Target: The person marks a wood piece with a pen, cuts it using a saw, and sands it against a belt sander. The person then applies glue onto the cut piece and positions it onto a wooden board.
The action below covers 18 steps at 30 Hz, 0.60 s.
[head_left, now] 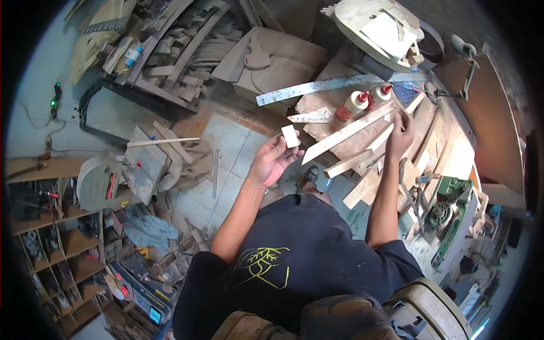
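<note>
My left hand (270,161) is closed around a small pale rectangular block (290,136), pinched between thumb and fingers over the floor. To the right, my right hand (401,134) reaches over the workbench with its fingers curled together. What these fingers grip, if anything, is hidden. A long pale wood strip (348,134), cut to a point at its near end, lies just left of that hand. Another wood strip (344,164) passes underneath it. Two glue bottles (356,103) with red caps stand behind the strips, and a long metal ruler (340,88) lies beyond them.
A bandsaw (396,34) stands at the back right, a green power tool (450,212) at the bench's right. Wood offcuts (190,56) fill a rack at the back left. A disc sander (102,182) and cubbyhole shelves (62,243) are on the left. Tiles (224,139) cover the floor.
</note>
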Available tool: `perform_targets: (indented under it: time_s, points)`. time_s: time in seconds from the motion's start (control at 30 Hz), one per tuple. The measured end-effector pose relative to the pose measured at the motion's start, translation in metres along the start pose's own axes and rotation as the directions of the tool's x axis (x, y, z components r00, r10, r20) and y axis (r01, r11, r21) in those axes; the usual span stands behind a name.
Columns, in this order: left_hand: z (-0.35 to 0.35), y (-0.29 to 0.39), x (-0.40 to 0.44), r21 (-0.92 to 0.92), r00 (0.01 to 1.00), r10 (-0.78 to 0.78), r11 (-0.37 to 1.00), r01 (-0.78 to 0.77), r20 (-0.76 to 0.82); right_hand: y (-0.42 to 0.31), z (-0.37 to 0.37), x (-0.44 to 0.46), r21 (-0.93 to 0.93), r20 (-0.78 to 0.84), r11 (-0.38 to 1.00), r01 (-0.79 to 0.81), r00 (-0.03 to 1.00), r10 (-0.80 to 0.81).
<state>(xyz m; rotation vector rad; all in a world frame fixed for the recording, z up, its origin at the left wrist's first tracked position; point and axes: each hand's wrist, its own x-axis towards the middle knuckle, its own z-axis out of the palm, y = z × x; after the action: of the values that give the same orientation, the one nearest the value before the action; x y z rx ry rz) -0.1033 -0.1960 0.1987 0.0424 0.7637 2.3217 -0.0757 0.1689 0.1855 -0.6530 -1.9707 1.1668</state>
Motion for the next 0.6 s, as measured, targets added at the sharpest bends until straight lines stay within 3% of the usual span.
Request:
perform_targets:
  time_s: [0.03, 0.1, 0.17, 0.33, 0.6]
  points:
    - [-0.001, 0.001, 0.001, -0.003, 0.999, -0.018, 1.000, 0.018, 0.027, -0.033, -0.003, -0.021, 0.002, 0.132, 0.991, 0.135, 0.982, -0.134]
    - [0.000, 0.002, 0.003, 0.004, 0.995, -0.055, 0.998, 0.055, 0.086, -0.102, -0.005, -0.056, 0.016, 0.488, 0.879, 0.476, 0.764, -0.422]
    - [0.001, 0.003, 0.002, 0.018, 0.986, -0.087, 0.996, 0.086, 0.140, -0.156, -0.004, -0.087, 0.042, 0.650, 0.825, 0.563, 0.612, -0.451]
    - [0.015, 0.010, -0.011, 0.023, 0.975, -0.140, 0.990, 0.138, 0.170, -0.196, 0.004, -0.115, 0.044, 0.726, 0.752, 0.658, 0.496, -0.477]
    - [0.017, 0.027, -0.041, 0.018, 0.984, -0.115, 0.993, 0.113, 0.140, -0.199, 0.013, -0.145, 0.047, 0.757, 0.707, 0.706, 0.437, -0.486]
